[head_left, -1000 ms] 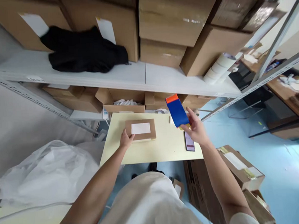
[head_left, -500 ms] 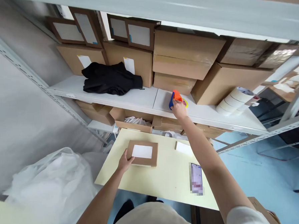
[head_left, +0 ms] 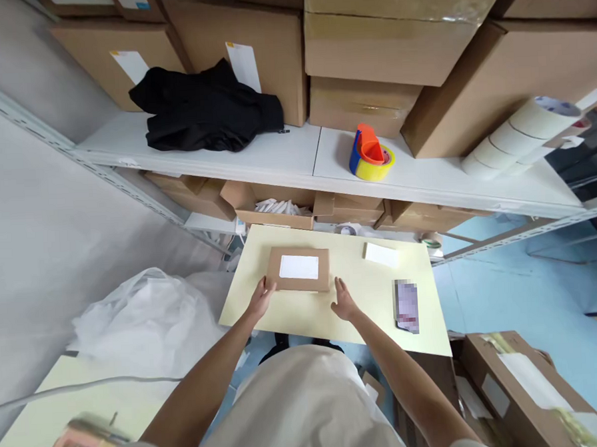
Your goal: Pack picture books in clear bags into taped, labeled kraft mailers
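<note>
A small brown cardboard box [head_left: 275,268] with a white label [head_left: 299,267] on top lies on the pale yellow table [head_left: 303,316]. At its lower left corner is my left hand [head_left: 261,300], fingers apart, seeming to touch the edge. My right hand [head_left: 344,301] hovers just off the box's right side, open, thumb out and holding nothing. On the white shelf above stands a tape dispenser [head_left: 369,146] in orange and blue with a yellow roll of tape [head_left: 376,171].
A phone [head_left: 407,306] and a small white box [head_left: 381,254] lie to the right. Above, the shelf [head_left: 295,150] carries a black garment [head_left: 212,111], large cartons [head_left: 369,46] and white tape rolls [head_left: 524,135]. A white plastic bag [head_left: 143,318] bulges at left; an opened carton [head_left: 537,384] sits lower right.
My right hand has let go of the tape dispenser on the shelf and come down beside the box. My left hand stays at the box's left corner. The view has tilted down.
</note>
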Available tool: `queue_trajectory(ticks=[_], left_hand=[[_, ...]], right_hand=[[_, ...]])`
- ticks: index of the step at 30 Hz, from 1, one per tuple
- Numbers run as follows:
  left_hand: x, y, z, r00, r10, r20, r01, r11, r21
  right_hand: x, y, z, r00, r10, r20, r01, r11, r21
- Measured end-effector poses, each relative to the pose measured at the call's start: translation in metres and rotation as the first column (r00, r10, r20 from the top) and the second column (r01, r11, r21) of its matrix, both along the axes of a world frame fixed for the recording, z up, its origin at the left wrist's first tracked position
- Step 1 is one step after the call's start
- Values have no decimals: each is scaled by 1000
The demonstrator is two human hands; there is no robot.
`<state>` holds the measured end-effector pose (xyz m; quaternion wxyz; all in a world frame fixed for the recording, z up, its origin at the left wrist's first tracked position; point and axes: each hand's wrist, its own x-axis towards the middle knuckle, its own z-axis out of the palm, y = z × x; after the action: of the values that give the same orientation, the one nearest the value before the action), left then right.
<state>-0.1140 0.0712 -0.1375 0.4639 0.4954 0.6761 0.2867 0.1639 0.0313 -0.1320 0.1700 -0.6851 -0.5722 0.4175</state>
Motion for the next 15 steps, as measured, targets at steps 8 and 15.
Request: queue_trajectory(ticks=[8, 15], left_hand=[[-9, 16, 47, 987, -139, -80, 150, 977, 149], [0, 33, 62, 926, -231, -300, 301, 929, 216]], right_hand=[[-15, -14, 21, 969, -163, -187, 177, 982, 62], [-4, -14, 51, 943, -330, -37, 332, 937, 113]])
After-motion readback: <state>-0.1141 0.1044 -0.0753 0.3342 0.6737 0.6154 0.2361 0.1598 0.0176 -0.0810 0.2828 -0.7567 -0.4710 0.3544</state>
